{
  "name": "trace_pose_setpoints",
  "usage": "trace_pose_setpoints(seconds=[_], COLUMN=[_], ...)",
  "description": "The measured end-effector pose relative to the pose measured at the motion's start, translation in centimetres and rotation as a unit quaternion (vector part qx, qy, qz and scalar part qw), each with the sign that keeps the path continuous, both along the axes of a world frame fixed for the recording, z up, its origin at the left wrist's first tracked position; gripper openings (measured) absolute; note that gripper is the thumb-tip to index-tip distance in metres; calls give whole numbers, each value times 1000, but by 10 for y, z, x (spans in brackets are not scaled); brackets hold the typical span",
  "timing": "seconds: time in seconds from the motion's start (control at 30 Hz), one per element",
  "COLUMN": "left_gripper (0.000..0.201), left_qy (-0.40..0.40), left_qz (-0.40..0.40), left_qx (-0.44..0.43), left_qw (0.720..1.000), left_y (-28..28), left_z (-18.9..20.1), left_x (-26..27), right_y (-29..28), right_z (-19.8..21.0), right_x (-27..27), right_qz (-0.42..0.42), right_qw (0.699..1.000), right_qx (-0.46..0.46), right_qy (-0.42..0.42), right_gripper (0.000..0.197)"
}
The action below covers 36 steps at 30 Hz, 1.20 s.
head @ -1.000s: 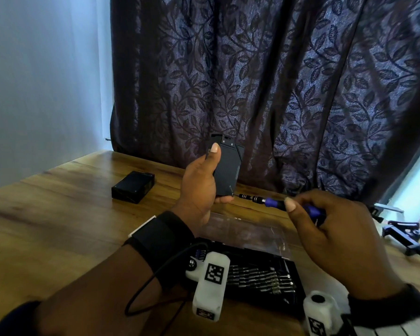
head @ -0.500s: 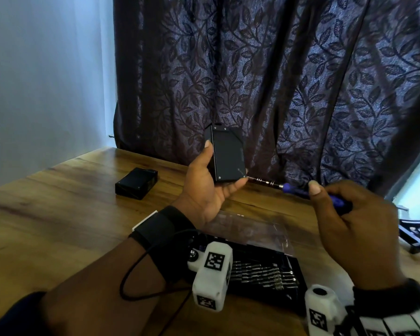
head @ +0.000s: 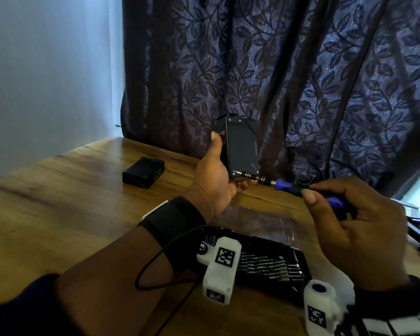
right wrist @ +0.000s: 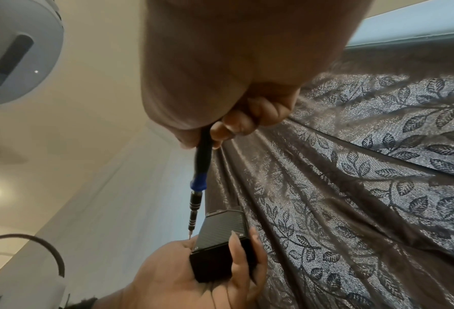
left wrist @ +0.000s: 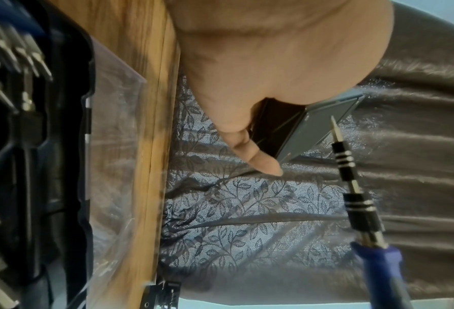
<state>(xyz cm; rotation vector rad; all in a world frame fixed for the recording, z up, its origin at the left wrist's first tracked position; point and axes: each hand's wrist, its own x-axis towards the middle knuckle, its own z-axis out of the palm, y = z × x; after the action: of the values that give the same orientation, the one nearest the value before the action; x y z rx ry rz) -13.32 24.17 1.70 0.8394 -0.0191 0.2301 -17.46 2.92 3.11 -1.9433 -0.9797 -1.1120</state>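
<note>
The wooden table (head: 58, 214) carries the open bit case (head: 272, 263) right under the person's forearms, I'd guess so that spare bits are within easy reach. Above it, the left hand (head: 214, 180) holds a small black enclosure (head: 243, 146) upright in the air. The thumb lies along one edge and the fingers wrap behind, presenting the flat panel to the tool. The right hand (head: 357, 234) is curled around the blue-handled screwdriver (head: 289, 186), which is kept nearly level so the shaft meets the panel squarely. Its tip (head: 233, 173) sits at the panel's lower corner beside the palm, seemingly on a screw.
</note>
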Motion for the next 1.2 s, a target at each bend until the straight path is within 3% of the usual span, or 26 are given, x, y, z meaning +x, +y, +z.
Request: trace_pose_setpoints(seconds=[0.4, 0.63, 0.93, 1.03, 1.2], left_gripper=[80, 92, 67, 66, 63], left_qy=[10, 14, 13, 18, 24], left_qz=[-2, -9, 38, 41, 38], left_qx=[7, 31, 76, 91, 99], left_qw=[1000, 999, 996, 995, 994], left_y=[0, 1, 2, 2, 1], left_z=[-5, -7, -3, -3, -4], left_x=[7, 10, 6, 6, 5], right_y=[-1, -1, 0, -3, -5], right_z=[0, 1, 7, 8, 12], right_x=[2, 2, -8, -8, -6], right_qz=[1, -3, -13, 1, -11], right_qw=[1000, 1000, 999, 998, 997], right_qx=[-13, -16, -39, -56, -59], right_qy=[9, 11, 6, 33, 53], right_gripper=[22, 24, 8, 17, 15])
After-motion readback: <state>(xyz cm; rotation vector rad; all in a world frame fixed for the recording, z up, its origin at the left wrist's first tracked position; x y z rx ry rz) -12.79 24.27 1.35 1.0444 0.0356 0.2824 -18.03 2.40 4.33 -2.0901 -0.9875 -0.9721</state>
